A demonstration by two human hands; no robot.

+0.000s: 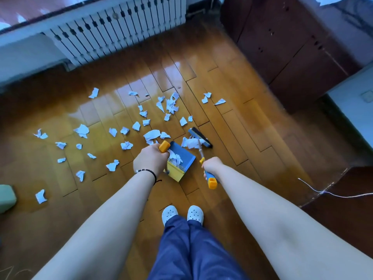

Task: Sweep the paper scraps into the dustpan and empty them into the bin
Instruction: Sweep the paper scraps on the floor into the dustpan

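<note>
Several white paper scraps (139,126) lie scattered over the wooden floor ahead of my feet. My left hand (150,159) is shut on the orange handle of a blue and yellow dustpan (182,158) that stands on the floor with a few scraps inside. My right hand (212,165) grips the blue and orange handle of a broom (199,137). Its dark head rests on the floor just right of the dustpan's mouth, with a small pile of scraps (191,142) between head and pan.
A white radiator (113,31) runs along the far wall. A dark wooden cabinet (282,47) stands at the right. A white cable (327,191) lies on the floor at the right. A green object (7,197) sits at the left edge. My white shoes (182,215) are below.
</note>
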